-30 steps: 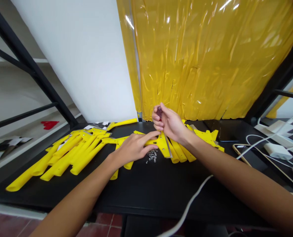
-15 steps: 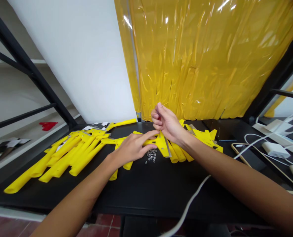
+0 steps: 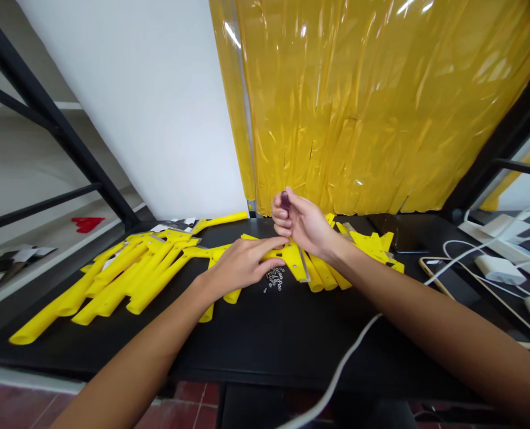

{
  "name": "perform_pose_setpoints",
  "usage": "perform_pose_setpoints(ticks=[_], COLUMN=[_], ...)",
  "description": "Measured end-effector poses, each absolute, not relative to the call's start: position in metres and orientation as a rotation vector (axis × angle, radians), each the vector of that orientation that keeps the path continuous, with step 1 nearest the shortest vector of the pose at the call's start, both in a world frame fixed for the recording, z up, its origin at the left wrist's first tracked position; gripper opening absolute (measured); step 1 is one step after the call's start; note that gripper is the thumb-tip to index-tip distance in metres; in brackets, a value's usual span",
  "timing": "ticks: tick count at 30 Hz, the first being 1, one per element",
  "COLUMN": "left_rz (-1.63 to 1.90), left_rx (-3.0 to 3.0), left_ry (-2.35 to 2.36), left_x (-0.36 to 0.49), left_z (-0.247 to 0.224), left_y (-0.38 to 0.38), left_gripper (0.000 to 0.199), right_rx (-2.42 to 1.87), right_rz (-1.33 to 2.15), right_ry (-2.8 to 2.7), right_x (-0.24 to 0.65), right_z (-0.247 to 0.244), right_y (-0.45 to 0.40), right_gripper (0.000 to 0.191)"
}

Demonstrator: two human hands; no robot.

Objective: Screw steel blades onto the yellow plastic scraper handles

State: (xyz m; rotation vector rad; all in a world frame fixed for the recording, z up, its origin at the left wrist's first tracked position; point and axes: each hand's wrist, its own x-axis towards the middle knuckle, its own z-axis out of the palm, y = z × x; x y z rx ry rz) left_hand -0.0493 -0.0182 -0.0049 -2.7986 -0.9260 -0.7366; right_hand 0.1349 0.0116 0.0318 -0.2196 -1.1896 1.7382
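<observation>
My left hand [image 3: 240, 262] is closed around a yellow plastic scraper [image 3: 295, 265], whose wide head carries a metal blade along its right edge. Above that head, my right hand [image 3: 304, 221] is curled around the dark red handle of what looks like a small screwdriver [image 3: 285, 201]. The fingers and the hand hide its lower part, so I cannot tell whether its tip touches a screw. Small metal nuts and screws [image 3: 274, 279] lie loose on the black table just below the scraper.
More yellow scrapers [image 3: 143, 274] are piled at left, with yellow pieces [image 3: 372, 245] at right. A gold-edged tablet [image 3: 474, 298], a white charger [image 3: 499, 269] and cables occupy the right side. A white cable [image 3: 349, 363] crosses the table's front edge. A yellow plastic curtain [image 3: 336, 119] hangs behind.
My right hand has turned slightly at the fingers, and more of the dark red handle shows. The left hand and the scraper stay nearly in place.
</observation>
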Motion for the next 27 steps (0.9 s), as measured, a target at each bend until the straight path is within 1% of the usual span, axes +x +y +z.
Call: perform_pose_setpoints(ticks=[13,20,24,27], left_rz=[-0.722,-0.696,-0.689,-0.561], left_rx=[-2.822,-2.828,-2.852,-2.848], left_ry=[-0.952,-0.954,-0.965,-0.997], left_x=[-0.051,-0.052,-0.053,-0.054], left_z=[-0.005,-0.008,-0.004,-0.001], left_y=[-0.016,-0.014,-0.012,-0.012], left_gripper=[0.043,0.043,0.034,0.032], right_rx=[-0.251,-0.286,-0.334,-0.484], right_rz=[1.724,1.658,1.465,1.198], right_ry=[-1.118,-1.161,-1.185,-1.38], right_x=[0.139,0.142,0.153,0.162], right_z=[0.034,0.032,0.041,0.043], right_y=[0.017,0.023,0.028,0.029], right_gripper=[0.042,0.05,0.045,0.037])
